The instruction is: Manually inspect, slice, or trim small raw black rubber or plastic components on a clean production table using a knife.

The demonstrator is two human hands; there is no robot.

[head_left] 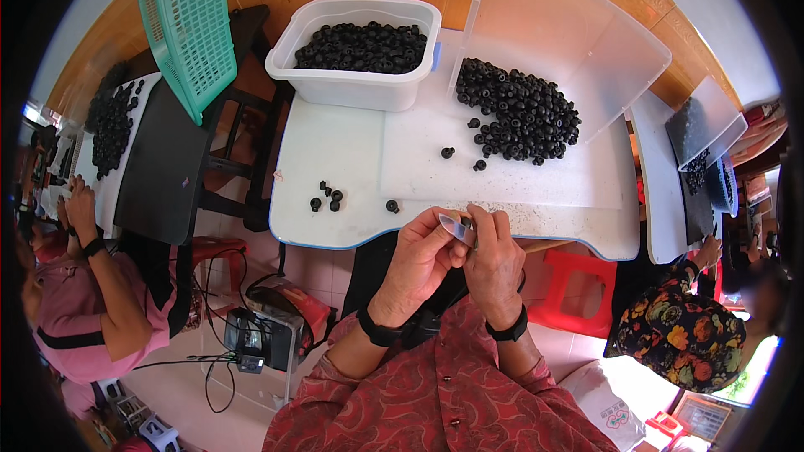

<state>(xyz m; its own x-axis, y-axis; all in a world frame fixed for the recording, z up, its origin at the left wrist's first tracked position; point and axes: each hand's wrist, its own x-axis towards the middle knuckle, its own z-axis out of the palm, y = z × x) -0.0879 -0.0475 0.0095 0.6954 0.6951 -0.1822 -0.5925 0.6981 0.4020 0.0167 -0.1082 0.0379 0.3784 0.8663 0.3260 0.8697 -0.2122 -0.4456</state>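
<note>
My left hand (416, 264) and my right hand (494, 261) meet just below the near edge of the white table (335, 151). Together they pinch a small flat blade-like tool (455, 226) with a pale shiny tip; a small dark part may sit between the fingers, but it is mostly hidden. A heap of small black round parts (519, 113) lies on a clear plastic tray (502, 176) straight ahead. A few loose black parts (328, 196) lie on the table to the left of my hands.
A white tub (356, 84) full of black parts stands at the table's back. A green basket (188, 25) leans at upper left. One person sits at my left (92, 301), another at my right (687, 326). A red stool (578, 289) stands under the table.
</note>
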